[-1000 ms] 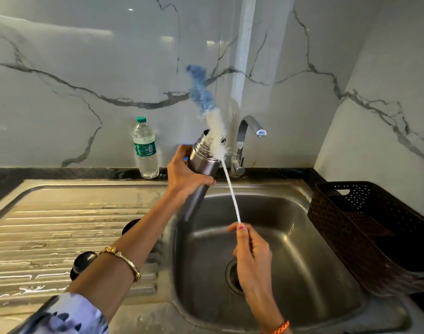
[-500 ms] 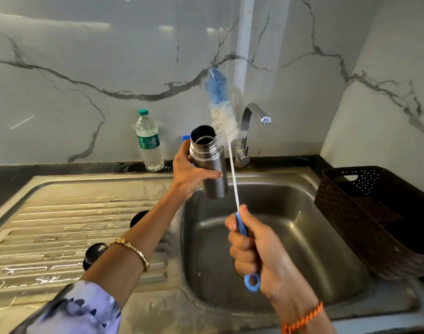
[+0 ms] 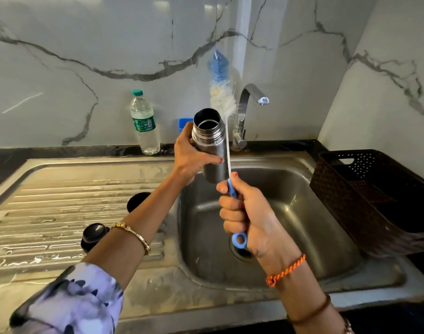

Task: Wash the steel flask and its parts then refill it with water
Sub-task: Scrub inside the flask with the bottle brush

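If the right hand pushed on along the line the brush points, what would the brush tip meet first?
Probably the marble wall. The right hand aims the bottle brush up and away, beside the flask mouth, not into it; depth is unclear.

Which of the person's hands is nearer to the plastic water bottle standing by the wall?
The left. The left hand grips the steel flask just right of the water bottle; the right hand holds the bottle brush farther right, over the sink.

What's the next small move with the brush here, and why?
Probably lower the bottle brush head into the flask mouth. The left hand holds the flask open-topped over the sink; the right hand grips the handle, bristles above and beside the rim, not inside.
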